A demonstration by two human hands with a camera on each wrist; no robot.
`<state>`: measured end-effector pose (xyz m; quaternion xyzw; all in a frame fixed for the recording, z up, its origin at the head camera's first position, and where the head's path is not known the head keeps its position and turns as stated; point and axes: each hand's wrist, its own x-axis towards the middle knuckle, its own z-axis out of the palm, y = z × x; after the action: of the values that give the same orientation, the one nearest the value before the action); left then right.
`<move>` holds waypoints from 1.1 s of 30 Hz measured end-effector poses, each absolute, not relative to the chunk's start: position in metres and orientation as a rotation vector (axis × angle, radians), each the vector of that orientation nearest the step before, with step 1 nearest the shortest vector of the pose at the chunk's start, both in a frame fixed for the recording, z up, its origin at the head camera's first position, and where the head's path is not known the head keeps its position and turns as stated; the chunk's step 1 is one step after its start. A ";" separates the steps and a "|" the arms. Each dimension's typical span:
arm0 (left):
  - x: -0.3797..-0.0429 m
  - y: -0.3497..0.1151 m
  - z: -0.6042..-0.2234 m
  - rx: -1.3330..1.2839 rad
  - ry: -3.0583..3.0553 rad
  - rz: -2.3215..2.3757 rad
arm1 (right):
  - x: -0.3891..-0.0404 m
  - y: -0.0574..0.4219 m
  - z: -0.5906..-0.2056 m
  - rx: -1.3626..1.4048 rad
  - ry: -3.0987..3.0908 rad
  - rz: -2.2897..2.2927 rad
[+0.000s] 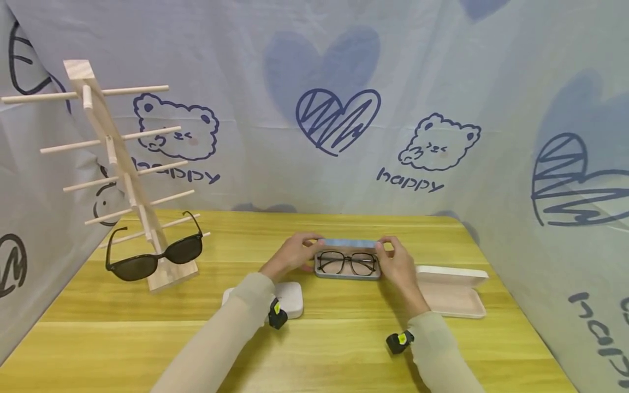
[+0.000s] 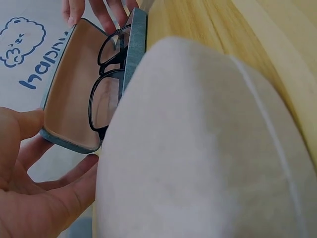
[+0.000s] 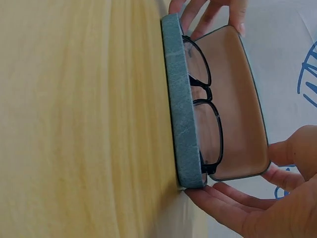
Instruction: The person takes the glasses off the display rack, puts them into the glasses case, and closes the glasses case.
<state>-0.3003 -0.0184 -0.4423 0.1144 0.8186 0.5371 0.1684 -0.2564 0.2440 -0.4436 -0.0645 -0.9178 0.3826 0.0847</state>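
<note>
A blue-grey glasses case (image 1: 346, 276) stands on the table with its lid raised, the pinkish lining (image 3: 228, 99) showing. Black-framed eyeglasses (image 1: 348, 258) lie in its base, lenses upright. At the case's left end, my left hand (image 1: 296, 252) pinches the lid edge, thumb on the rim and fingers behind. My right hand (image 1: 397, 267) grips the opposite end, its thumb on the lid rim and other fingers along the base's end. The left wrist view shows the left thumb at the lid corner; a sleeve (image 2: 188, 148) hides part of the base there.
On the left a wooden display rack (image 1: 113, 136) holds dark sunglasses (image 1: 184, 250) on a low peg. A closed white case (image 1: 291, 299) lies partly under my left forearm. An open white case (image 1: 454, 300) sits right of my right hand. Printed cloth (image 1: 255, 164) hangs behind the table.
</note>
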 end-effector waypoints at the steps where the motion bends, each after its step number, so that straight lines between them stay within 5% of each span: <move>1: -0.300 -0.018 -0.442 0.321 2.323 1.530 | -0.256 0.244 -0.443 -0.190 -2.748 1.131; 33: -0.297 -0.021 -0.442 0.344 2.327 1.479 | -0.250 0.250 -0.438 -0.224 -2.865 1.420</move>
<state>-0.2968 -0.0207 -0.4417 0.1216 0.8236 0.5237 0.1805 -0.2501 0.2502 -0.4381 -0.0698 -0.8933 0.4429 -0.0320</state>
